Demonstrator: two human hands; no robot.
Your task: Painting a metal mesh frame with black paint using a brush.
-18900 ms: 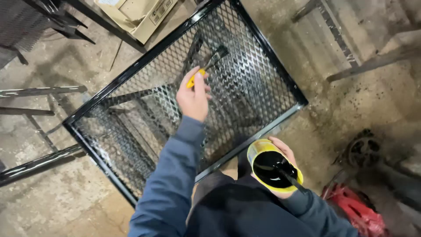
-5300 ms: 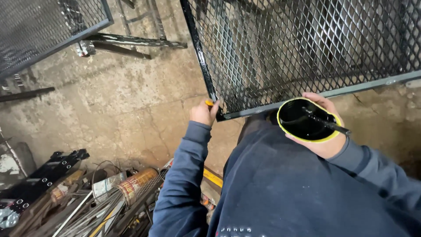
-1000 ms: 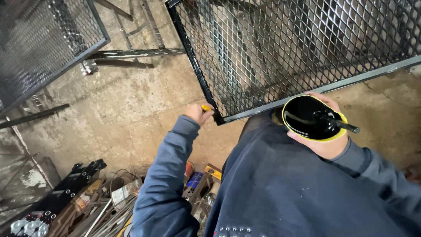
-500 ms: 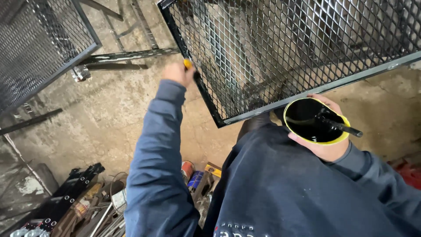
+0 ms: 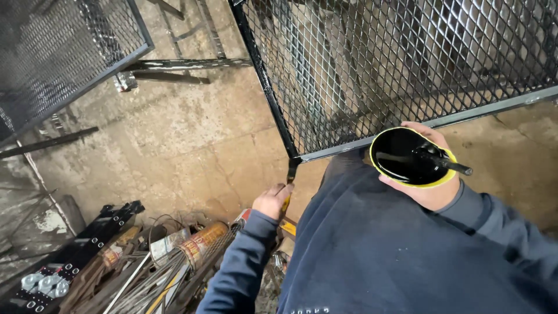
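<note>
bare concrete floor [image 5: 192, 145] fills the middle left of the frame, open for a hand to pass. the mesh panel [image 5: 407, 64] blocks the upper right, its corner leg [image 5: 290, 170] dropping at centre. a second mesh panel [image 5: 58, 52] closes the upper left. scrap metal and cans [image 5: 151, 261] crowd the lower left.

A stained, cracked concrete floor [image 5: 174, 145] fills the middle of the view. At ten o'clock a second mesh panel [image 5: 52, 52] lies over dark steel bars [image 5: 186, 64]. At seven o'clock sits a scrap heap [image 5: 145, 267] of rods, cans and a black drilled bracket [image 5: 70, 261], dimly lit.
</note>
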